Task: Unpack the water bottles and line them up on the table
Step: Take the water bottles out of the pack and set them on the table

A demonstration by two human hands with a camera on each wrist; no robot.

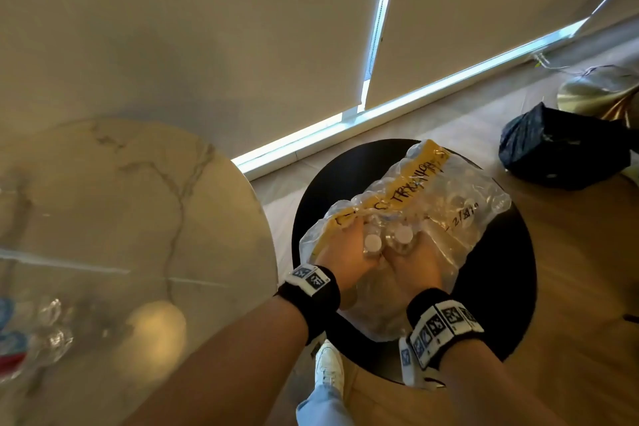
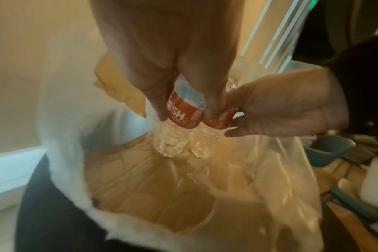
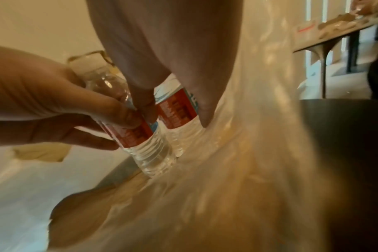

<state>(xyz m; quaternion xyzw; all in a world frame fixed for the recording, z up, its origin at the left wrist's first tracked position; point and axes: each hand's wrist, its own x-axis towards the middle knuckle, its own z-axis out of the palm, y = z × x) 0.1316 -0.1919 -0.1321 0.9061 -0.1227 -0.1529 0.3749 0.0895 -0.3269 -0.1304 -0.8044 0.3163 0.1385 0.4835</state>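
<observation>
Both my hands reach into a torn clear plastic pack wrap (image 1: 460, 204) with yellow tape, which lies on a round black stool (image 1: 501, 287). My left hand (image 1: 345, 249) grips one small water bottle (image 2: 179, 119) with a red label and a white cap (image 1: 372, 243). My right hand (image 1: 415, 259) grips a second one (image 3: 179, 116) right beside it, cap (image 1: 404, 235) up. Both bottles stand upright, side by side, inside the wrap. In the left wrist view the right hand (image 2: 281, 109) comes in from the right. In the right wrist view the left hand (image 3: 54, 102) comes in from the left.
A round marble table (image 1: 138, 201) stands to the left, with blurred water bottles (image 1: 38, 332) at its near left edge. On the wooden floor at right lie a black bag (image 1: 560, 149) and a gold lamp base (image 1: 594, 93). My shoe (image 1: 328, 370) is below the stool.
</observation>
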